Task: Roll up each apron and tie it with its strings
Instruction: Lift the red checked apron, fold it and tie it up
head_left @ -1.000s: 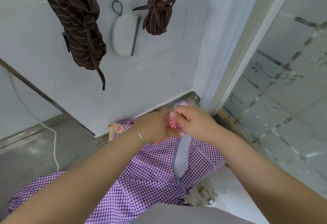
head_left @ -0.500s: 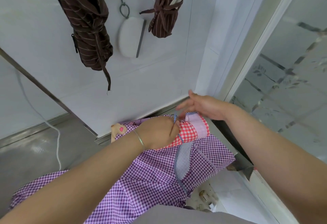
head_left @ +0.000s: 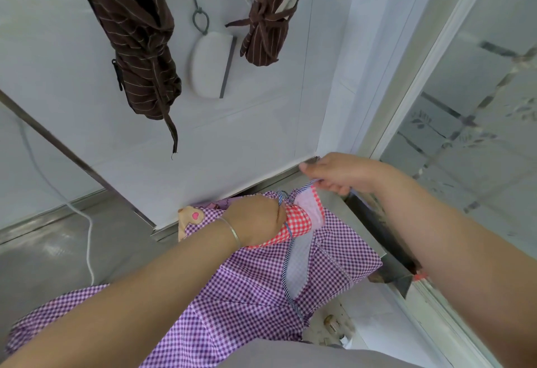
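Below two rolled brown striped aprons (head_left: 136, 48) on the white wall, the left hand (head_left: 255, 221) grips a rolled red gingham apron (head_left: 296, 222) lying on purple checked cloth (head_left: 232, 309), while the right hand (head_left: 340, 176) pinches its string (head_left: 312, 183).

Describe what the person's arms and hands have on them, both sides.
Both forearms are bare, no sleeves in view. The left wrist carries a thin silver metal bangle just behind the left hand. The right hand and wrist wear nothing visible: no ring, watch or glove.
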`<state>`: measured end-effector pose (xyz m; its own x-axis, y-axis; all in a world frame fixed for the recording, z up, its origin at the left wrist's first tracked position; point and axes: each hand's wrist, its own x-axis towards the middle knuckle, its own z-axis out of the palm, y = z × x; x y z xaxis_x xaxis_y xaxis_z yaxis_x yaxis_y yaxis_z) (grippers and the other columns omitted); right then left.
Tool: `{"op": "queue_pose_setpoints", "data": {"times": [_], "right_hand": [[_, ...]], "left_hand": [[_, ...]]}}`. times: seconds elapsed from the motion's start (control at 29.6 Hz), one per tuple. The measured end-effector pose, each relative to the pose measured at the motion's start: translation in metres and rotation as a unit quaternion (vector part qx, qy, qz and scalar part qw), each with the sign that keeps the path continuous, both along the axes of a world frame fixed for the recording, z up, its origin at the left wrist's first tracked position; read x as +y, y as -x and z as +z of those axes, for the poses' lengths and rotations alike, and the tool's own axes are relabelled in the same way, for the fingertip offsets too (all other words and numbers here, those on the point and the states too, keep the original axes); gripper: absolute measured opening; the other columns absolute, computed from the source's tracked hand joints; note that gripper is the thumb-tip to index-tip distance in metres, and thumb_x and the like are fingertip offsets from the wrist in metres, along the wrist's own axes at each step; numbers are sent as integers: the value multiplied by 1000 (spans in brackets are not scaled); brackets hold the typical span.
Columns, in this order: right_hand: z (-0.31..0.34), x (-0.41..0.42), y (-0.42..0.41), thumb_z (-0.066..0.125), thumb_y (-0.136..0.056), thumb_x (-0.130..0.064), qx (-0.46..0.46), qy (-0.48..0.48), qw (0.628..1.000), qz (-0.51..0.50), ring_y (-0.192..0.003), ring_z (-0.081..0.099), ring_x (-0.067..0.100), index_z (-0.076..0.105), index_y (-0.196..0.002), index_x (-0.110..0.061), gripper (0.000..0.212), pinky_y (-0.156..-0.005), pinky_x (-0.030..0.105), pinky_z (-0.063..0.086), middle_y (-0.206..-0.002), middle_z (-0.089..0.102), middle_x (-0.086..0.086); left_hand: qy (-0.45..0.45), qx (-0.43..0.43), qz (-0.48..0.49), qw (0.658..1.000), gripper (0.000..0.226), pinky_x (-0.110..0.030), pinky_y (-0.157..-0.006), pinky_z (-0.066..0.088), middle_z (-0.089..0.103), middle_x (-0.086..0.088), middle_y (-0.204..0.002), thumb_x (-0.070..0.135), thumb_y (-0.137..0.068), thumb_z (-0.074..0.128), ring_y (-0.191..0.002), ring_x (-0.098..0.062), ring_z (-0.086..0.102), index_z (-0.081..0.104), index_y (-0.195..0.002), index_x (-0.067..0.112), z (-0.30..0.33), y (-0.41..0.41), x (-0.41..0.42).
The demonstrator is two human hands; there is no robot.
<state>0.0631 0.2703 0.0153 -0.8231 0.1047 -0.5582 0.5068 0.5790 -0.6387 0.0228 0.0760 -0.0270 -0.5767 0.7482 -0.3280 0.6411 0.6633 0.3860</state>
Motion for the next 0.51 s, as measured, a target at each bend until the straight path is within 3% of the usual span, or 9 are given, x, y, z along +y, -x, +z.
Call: {"op": "queue_pose_setpoints", "data": {"times": [0.1,0.14,0.2,0.27,0.34,0.41,0.51], "right_hand": [[11,-27,-8,56,-96,-36,80,-48,994,64,-70,56,6,69,-101,-13,27,-65,21,46,-74,59,-12],[10,-36,-13,56,-96,-33,112,-63,989,68,-79,60,8,70,-100,-16,22,-73,22,47,-81,63,-12],[0,-51,-26,52,-98,-29,147,-53,986,49,-77,61,17,70,-96,-20,20,-73,30,49,-82,66,-5],[-15,-59,-41,49,-99,-28,121,50,991,8,-58,50,19,69,-93,-20,22,-57,29,43,-68,59,-1],[-31,-57,-54,48,-100,-28,40,204,976,-69,-49,33,9,64,-90,-14,23,-47,22,27,-57,41,-4],[-44,-42,-61,53,-97,-30,-33,322,939,-118,-49,26,6,58,-85,-11,23,-44,19,21,-57,33,-5],[-45,-19,-61,68,-84,-38,-80,392,913,-77,-48,23,5,51,-73,-17,29,-40,14,21,-59,28,-6]], "left_hand": [[2,-33,71,997,41,-41,-75,47,62,-23,-111,13,-104,18,-98,-38,62,38,-132,-10,-15,9,8],[-18,-43,100,994,40,-43,-79,48,62,-23,-111,12,-104,19,-99,-37,62,39,-131,-9,-15,11,9],[-79,-60,157,983,34,-43,-81,46,63,-19,-106,13,-104,22,-93,-34,61,46,-122,-4,-16,18,11],[-144,-102,219,960,33,-38,-76,44,58,-6,-83,21,-105,25,-72,-19,56,53,-88,13,-14,26,6],[-191,-126,232,945,41,-34,-67,40,47,1,-67,26,-105,28,-60,-10,43,42,-67,21,-5,32,2],[-232,-139,174,947,47,-35,-61,35,44,-7,-60,28,-105,28,-56,-15,40,41,-62,13,5,37,-3],[-232,-164,51,957,61,-43,-71,42,55,-27,-71,45,-98,24,-64,-26,51,54,-76,-4,17,31,-7]]}}
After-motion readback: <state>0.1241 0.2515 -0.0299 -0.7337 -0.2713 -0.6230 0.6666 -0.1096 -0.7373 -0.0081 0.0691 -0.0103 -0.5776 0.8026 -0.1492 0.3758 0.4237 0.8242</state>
